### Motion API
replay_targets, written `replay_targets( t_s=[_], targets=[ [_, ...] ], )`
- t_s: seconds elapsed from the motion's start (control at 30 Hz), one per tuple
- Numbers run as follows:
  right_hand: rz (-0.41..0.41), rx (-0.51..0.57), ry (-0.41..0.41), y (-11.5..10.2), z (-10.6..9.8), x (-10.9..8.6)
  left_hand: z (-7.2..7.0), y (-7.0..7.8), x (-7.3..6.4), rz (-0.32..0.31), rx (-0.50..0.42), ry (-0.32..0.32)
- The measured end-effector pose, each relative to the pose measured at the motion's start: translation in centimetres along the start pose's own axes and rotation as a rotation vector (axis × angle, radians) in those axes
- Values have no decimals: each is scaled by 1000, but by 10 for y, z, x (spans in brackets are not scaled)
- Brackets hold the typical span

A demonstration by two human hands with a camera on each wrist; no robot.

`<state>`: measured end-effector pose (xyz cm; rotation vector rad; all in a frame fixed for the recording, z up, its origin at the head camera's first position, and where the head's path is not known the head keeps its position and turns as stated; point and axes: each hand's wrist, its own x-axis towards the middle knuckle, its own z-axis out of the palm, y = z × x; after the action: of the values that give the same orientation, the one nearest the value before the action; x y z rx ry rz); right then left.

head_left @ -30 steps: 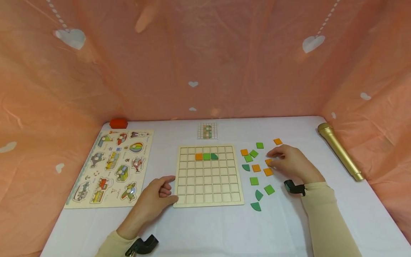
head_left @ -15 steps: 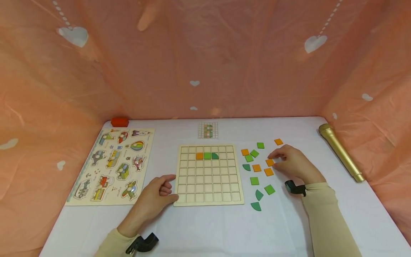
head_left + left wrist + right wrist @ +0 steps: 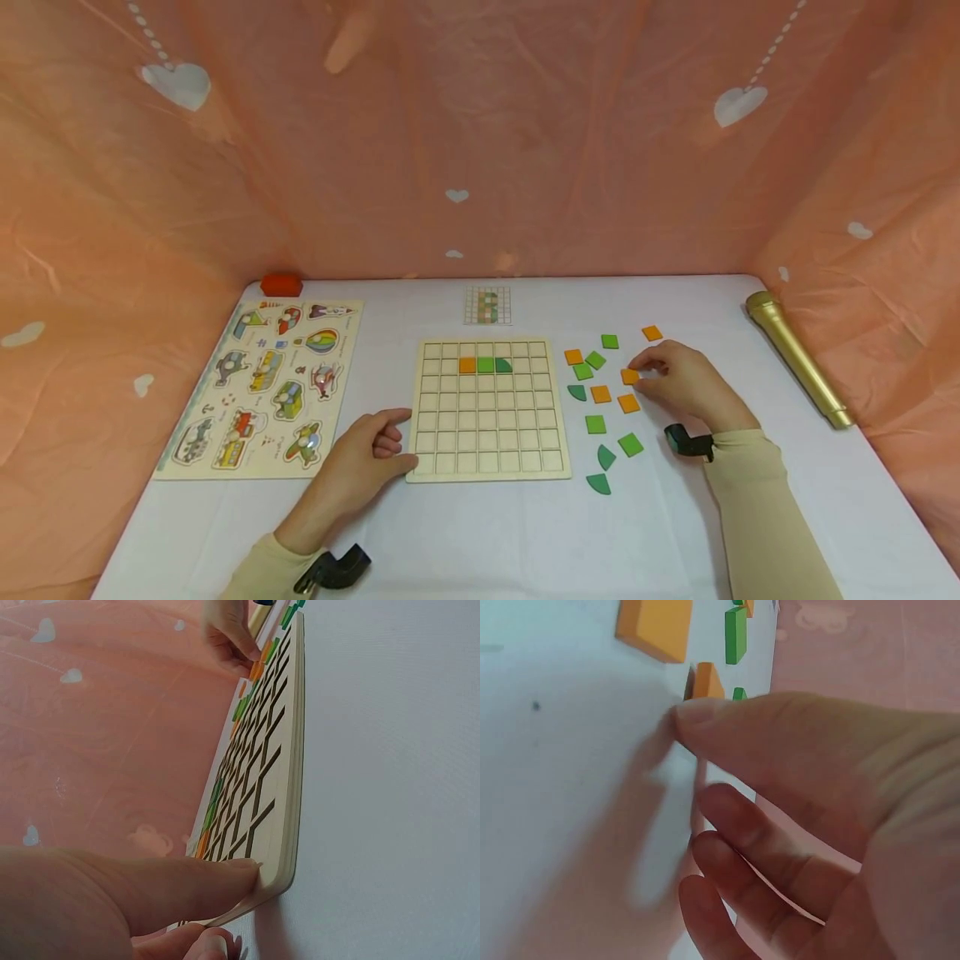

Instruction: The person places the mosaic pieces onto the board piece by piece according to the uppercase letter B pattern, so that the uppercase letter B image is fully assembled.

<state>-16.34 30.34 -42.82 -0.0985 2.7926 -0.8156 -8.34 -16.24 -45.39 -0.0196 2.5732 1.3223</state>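
Observation:
At the left edge of the wooden grid board (image 3: 487, 422), my left hand (image 3: 367, 454) holds it: the thumb lies on the near left corner and the index fingertip touches the side. In the left wrist view the thumb (image 3: 202, 891) lies over the corner rim. An orange square (image 3: 468, 366), a green square (image 3: 486, 365) and a dark green quarter-circle (image 3: 503, 365) fill neighbouring cells. To the board's right, my right hand (image 3: 682, 382) pinches an orange square tile (image 3: 629, 377) between thumb and index finger. The thumb covers part of that tile (image 3: 706, 681) in the right wrist view.
Loose orange squares (image 3: 601, 394), green squares (image 3: 596, 424) and dark green quarter-circles (image 3: 598, 483) lie around the right hand. A small pattern card (image 3: 487, 306) is behind the board. A vehicle puzzle (image 3: 258, 387) and red block (image 3: 281, 285) lie left, a gold microphone-like tube (image 3: 798, 358) right.
The right hand's fingertips and the orange tile between them have shifted slightly; more of that tile shows now. The left hand stays on the board. The whole head view has drifted a little.

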Motion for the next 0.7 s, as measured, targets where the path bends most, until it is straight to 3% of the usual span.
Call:
replay_targets(
  t_s=[0.37, 0.7],
  targets=[
    [11, 65, 27, -30, 15, 2, 1, 1, 0, 14, 1, 0],
    [-135, 81, 13, -73, 42, 21, 2, 0, 1, 7, 6, 11]
  ],
)
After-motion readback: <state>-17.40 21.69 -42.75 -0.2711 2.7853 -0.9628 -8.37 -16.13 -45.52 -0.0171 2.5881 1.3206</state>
